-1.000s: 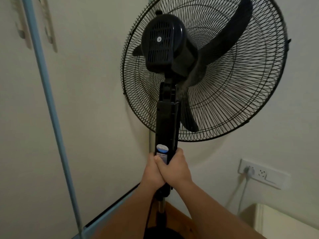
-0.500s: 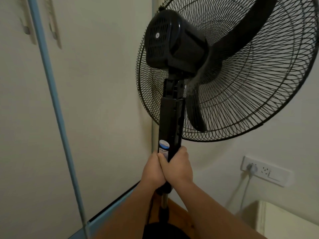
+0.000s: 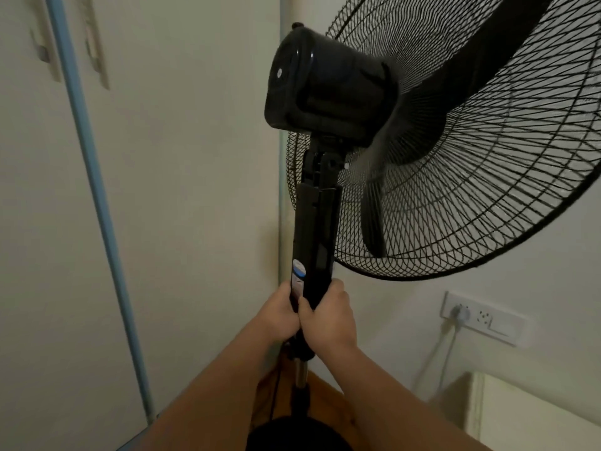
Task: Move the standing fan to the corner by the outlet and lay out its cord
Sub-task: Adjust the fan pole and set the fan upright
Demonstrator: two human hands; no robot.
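Black round fan base (image 3: 292, 434) shows nearest, down-left of the white wall outlet plate (image 3: 481, 319). Then the left hand (image 3: 276, 315) and right hand (image 3: 328, 320) wrap tight round the column of the tall black plastic standing fan (image 3: 313, 242), left of that outlet. I'd hold it upright, lower it gently, and mind the black wire grille (image 3: 471, 206) above the outlet doesn't scrape the wall.

— What is the floor (image 3: 325, 397) like?
— It is brown wood, down in the corner.
— What is on it?
— The fan (image 3: 317, 229) stands on it on a round black base (image 3: 302, 436). A white box (image 3: 536, 418) is near it on the right.
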